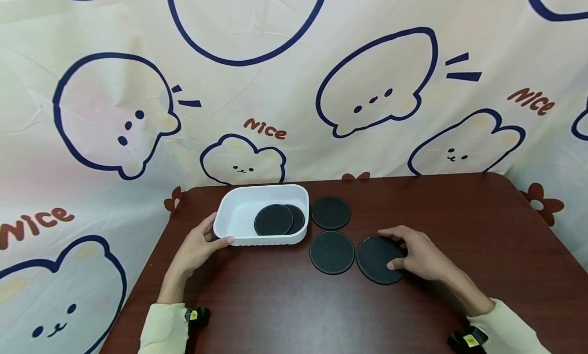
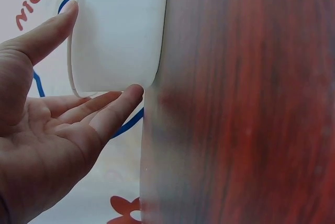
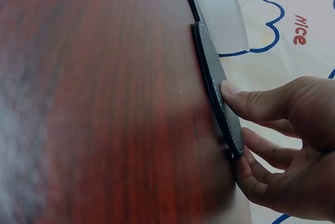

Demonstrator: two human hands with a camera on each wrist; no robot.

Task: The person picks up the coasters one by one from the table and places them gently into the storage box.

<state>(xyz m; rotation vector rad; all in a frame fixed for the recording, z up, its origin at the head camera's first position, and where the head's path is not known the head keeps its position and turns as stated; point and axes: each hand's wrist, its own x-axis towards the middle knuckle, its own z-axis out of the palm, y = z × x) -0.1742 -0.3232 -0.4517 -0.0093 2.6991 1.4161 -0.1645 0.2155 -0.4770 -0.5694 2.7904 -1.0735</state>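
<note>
A white plastic tray [image 1: 243, 241] stands near the table's back edge with two overlapping black round coasters [image 1: 273, 220] inside. My left hand [image 1: 198, 246] holds its left end, the thumb at the front corner and the fingers along the end wall; the left wrist view shows this hand [image 2: 68, 124] against the tray's outside [image 2: 118, 35]. To the right of the tray lie a back coaster [image 1: 331, 212] and a front coaster [image 1: 332, 252]. My right hand [image 1: 420, 254] pinches another coaster [image 1: 377, 259] by its right side. In the right wrist view, the thumb lies on that stitched coaster [image 3: 212, 62], fingertips at its edge.
The dark brown wooden table [image 1: 275, 303] has a glossy top. Behind and beside it hangs a pale cloth [image 1: 294, 99] with blue cartoon outlines and "Nice" lettering. Small dark cameras sit on both wrists, below pale sleeves [image 1: 163, 328].
</note>
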